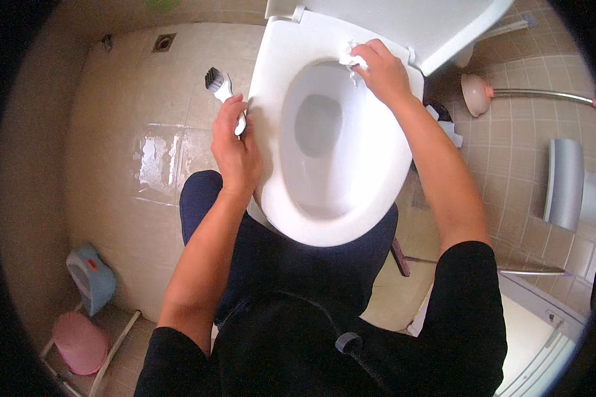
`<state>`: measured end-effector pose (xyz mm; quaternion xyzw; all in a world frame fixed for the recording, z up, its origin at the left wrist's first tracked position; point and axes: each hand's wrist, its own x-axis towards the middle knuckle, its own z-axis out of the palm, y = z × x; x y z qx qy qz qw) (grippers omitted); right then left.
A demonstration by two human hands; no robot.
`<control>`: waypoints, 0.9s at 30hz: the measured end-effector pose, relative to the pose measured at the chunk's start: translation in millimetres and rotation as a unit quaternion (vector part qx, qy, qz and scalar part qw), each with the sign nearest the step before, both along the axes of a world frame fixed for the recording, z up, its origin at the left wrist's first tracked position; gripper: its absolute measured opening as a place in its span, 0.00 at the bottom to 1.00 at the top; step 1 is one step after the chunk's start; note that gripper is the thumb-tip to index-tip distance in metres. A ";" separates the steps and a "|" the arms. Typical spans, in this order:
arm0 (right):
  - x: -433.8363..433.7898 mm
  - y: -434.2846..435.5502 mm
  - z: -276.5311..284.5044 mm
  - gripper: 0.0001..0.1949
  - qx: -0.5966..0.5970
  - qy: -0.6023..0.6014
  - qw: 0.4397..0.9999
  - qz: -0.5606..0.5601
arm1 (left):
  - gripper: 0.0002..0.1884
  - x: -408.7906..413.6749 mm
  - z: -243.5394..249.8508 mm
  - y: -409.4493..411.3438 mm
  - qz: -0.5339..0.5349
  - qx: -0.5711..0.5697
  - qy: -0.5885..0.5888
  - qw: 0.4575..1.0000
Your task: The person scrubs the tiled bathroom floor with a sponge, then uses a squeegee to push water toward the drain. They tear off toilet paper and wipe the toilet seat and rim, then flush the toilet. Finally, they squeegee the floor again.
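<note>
A white toilet seat (268, 164) lies down over the bowl (318, 126), with the lid (392, 25) raised behind it. My right hand (383, 72) grips a crumpled white tissue (352, 60) against the rear of the seat, at the inner edge of the opening. At the seat's left side, my left hand (237, 149) holds a small white-handled brush (221, 89). Its dark bristles point up and away from me, above the floor. Part of the brush handle is hidden by my fingers.
Wet patches (156, 164) shine on the tiled floor to the left, below a floor drain (164, 42). A plunger (477, 94) is at the right by the tiled wall. A pink bucket (81, 342) and a blue plastic container (92, 278) stand at lower left.
</note>
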<state>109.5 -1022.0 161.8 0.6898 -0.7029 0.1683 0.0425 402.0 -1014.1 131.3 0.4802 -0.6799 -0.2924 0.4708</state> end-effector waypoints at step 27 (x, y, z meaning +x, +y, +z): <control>-3.8 -40.1 -2.4 0.10 -0.008 0.010 0.989 0.150 | 0.13 2.7 -4.6 -2.2 0.002 -0.004 -0.027 1.000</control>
